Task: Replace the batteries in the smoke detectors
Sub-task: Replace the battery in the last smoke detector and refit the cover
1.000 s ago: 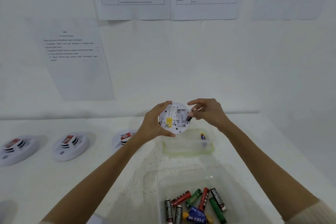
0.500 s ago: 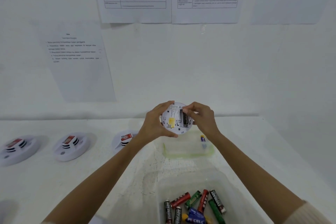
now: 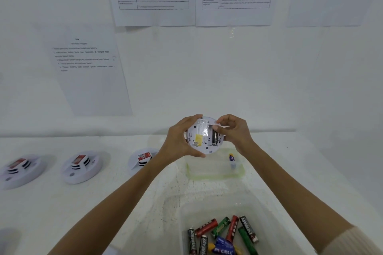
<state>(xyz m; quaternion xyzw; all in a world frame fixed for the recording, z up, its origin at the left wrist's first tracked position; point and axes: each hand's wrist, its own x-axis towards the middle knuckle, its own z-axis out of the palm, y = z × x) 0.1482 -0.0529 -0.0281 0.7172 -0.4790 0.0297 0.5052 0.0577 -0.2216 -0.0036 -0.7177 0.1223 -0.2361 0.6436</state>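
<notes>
My left hand (image 3: 178, 141) grips a round white smoke detector (image 3: 201, 137) by its left rim and holds it up with its back side toward me. A black battery (image 3: 215, 137) lies upright in the detector's compartment. My right hand (image 3: 234, 132) is at the detector's right side, its thumb and curled fingers pinching the battery's upper end. Near the table's front stands a clear bin (image 3: 269, 211) with several loose batteries (image 3: 223, 234) in it.
Three more smoke detectors (image 3: 20, 170) (image 3: 81, 166) (image 3: 141, 158) lie face up in a row on the left of the white table. A small green-rimmed clear tray (image 3: 207, 176) below my hands holds one purple battery (image 3: 232, 160). Printed sheets hang on the wall.
My right hand brought the black battery from the detector's right edge into the compartment. The detector in my left hand stayed about where it was.
</notes>
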